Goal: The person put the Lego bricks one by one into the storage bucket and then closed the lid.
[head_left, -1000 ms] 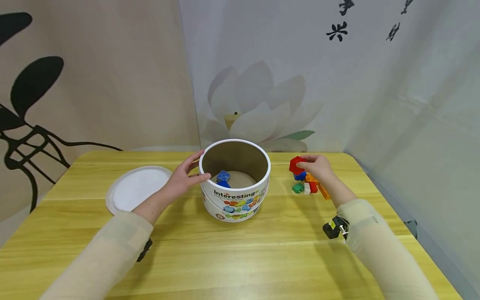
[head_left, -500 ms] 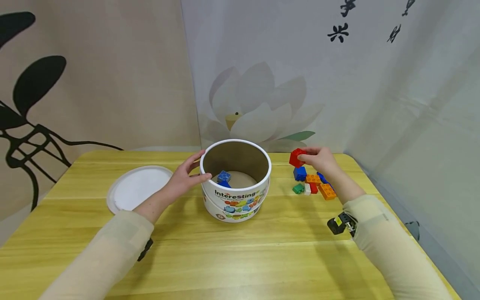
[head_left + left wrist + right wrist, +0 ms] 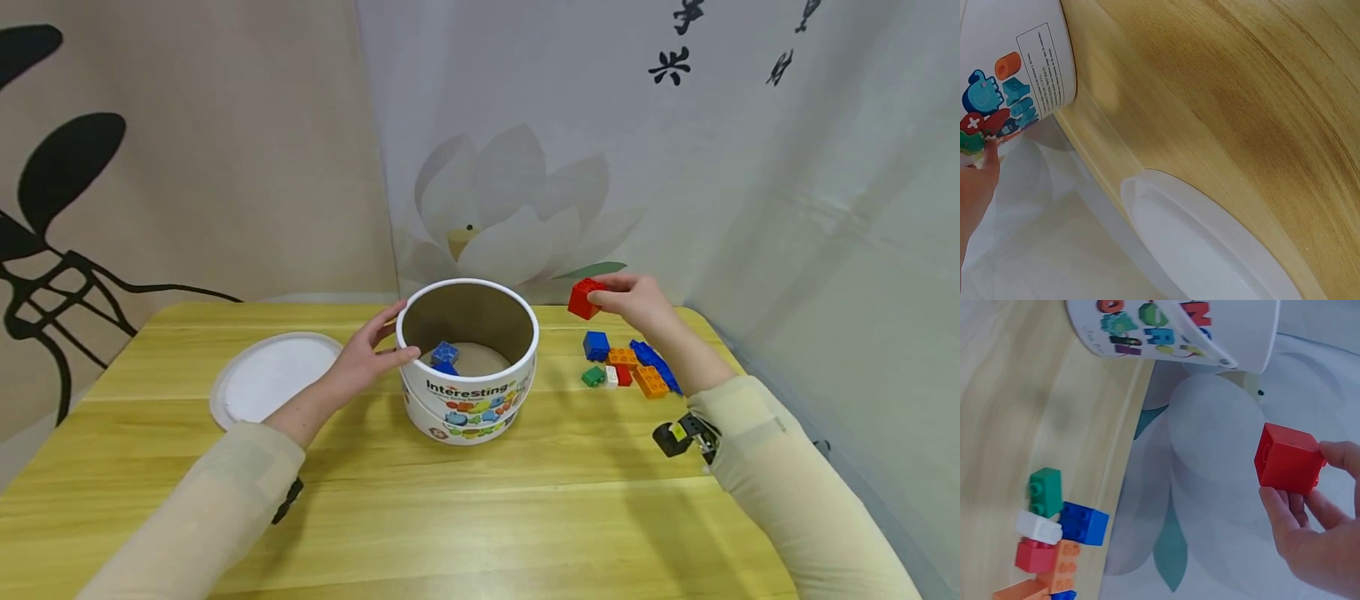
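A red toy brick (image 3: 583, 298) is pinched between the fingertips and thumb of my right hand (image 3: 639, 302), raised above the table. The right wrist view shows the brick (image 3: 1288, 459) as a chunky block with studs toward the thumb. My left hand (image 3: 362, 357) touches the left side of a white bucket (image 3: 468, 408), with fingers and thumb spread along its rim. Blue blocks (image 3: 444, 357) lie inside the bucket. Below my right hand sits a group of bricks: a blue brick (image 3: 596, 346), an orange brick (image 3: 651, 382), a green brick (image 3: 593, 377) and others.
A white round lid (image 3: 273, 375) lies on the wooden table (image 3: 480, 517) left of the bucket, under the left forearm's far side. A long blue piece (image 3: 656, 365) lies beside the orange bricks. A printed curtain (image 3: 510, 100) hangs behind the table's back edge.
My right hand has lifted the red brick up from the pile and slightly to the left, uncovering more of the bricks below. My left hand stays on the bucket.
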Motion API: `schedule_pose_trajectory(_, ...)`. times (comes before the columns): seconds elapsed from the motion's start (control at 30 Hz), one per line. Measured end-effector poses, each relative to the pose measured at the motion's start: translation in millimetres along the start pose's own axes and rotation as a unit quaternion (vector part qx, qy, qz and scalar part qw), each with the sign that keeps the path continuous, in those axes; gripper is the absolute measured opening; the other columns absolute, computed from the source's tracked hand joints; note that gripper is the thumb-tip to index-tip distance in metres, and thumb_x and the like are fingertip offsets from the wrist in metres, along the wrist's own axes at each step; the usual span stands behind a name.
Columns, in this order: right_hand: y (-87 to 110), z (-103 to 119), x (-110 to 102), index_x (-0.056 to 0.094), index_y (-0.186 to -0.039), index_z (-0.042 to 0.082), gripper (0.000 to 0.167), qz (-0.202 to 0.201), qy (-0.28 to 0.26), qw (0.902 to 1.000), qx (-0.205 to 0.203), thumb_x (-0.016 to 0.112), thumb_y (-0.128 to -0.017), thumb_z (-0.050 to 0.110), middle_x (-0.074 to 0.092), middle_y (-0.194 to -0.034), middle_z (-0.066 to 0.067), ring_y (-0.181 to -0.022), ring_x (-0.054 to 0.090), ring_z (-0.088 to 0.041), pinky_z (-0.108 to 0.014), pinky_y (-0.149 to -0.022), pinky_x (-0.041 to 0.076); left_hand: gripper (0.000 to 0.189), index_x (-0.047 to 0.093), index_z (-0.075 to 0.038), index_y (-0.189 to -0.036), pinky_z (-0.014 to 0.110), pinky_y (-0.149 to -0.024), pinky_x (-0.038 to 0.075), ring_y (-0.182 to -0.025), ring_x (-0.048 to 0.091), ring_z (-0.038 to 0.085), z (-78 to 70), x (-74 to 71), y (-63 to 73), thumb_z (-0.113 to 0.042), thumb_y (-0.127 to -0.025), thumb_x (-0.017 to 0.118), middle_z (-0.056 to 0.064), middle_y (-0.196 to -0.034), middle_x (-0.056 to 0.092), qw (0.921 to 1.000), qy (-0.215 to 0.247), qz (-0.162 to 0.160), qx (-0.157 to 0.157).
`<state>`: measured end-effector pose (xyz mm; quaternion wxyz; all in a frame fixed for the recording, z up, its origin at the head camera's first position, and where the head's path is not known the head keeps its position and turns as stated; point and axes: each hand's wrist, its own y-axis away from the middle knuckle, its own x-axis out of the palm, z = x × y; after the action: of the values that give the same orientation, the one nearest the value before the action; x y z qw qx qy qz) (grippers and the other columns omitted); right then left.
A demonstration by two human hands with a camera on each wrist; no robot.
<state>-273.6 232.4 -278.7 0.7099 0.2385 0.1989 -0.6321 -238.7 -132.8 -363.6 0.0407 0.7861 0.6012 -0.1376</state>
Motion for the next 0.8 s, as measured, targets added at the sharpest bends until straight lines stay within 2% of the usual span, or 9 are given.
schedule_pose_trajectory(0.37, 2.2, 23.5, 9.4, 0.052, -0.13, 0.007, 0.046, 0.015, -0.007, 0.9996, -0.022, 0.058, -0.091, 0.029, 0.057, -0.127, -0.017, -0.116, 0.054, -0.034, -0.05, -0.107, 0.036, 0.074, 0.02, -0.01, -0.15, 0.048, -0.104, 0.038, -0.139, 0.028, 0.037, 0.9, -0.4, 1.8, -0.012, -0.089, 0.062, 0.016, -0.154, 0.022, 1.0, 0.005, 0.002, -0.001)
schedule_pose_trajectory(0.6, 5.3, 44.4, 26.1, 0.052, -0.13, 0.003, 0.042, 0.049, -0.051, 0.996, -0.054, 0.057, -0.092, 0.02, 0.057, -0.126, -0.019, -0.112, 0.057, -0.033, -0.044, -0.105, 0.041, 0.074, 0.02, -0.011, -0.15, 0.048, -0.104, 0.039, -0.139, 0.028, 0.037, 0.7, -1.3, 1.6, -0.013, -0.089, 0.062, 0.016, -0.154, 0.022, 1.0, 0.004, -0.002, -0.002)
schedule_pose_trajectory(0.8, 4.7, 53.4, 43.7, 0.056, -0.126, 0.004, 0.038, 0.054, -0.045, 0.9947, -0.075, 0.058, -0.091, 0.018, 0.059, -0.121, -0.016, -0.106, 0.057, -0.031, -0.042, -0.1, 0.044, 0.074, 0.021, -0.011, -0.15, 0.048, -0.104, 0.039, -0.139, 0.027, 0.037, 0.0, -0.3, 1.0, -0.013, -0.089, 0.062, 0.016, -0.154, 0.023, 1.0, 0.003, -0.002, 0.0)
